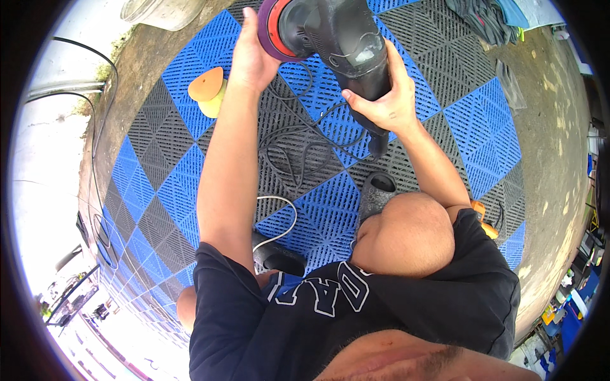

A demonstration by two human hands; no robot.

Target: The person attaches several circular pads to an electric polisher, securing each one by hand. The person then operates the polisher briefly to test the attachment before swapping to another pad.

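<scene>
A bare knee [406, 235] juts out nearest, above a floor of blue and dark grey perforated plastic tiles [190, 184] where a black power cord [298, 149] lies in loops. Farther out, the right hand [384, 101] is wrapped firmly around the rear body of a black electric polisher [343, 38], held in the air. Its long axis runs from lower right to upper left, head pointing up-left. The left hand [251, 54] cups the round purple-and-red backing pad [273, 28]. An orange foam pad [208, 89] sits on the tiles beside the left forearm.
</scene>
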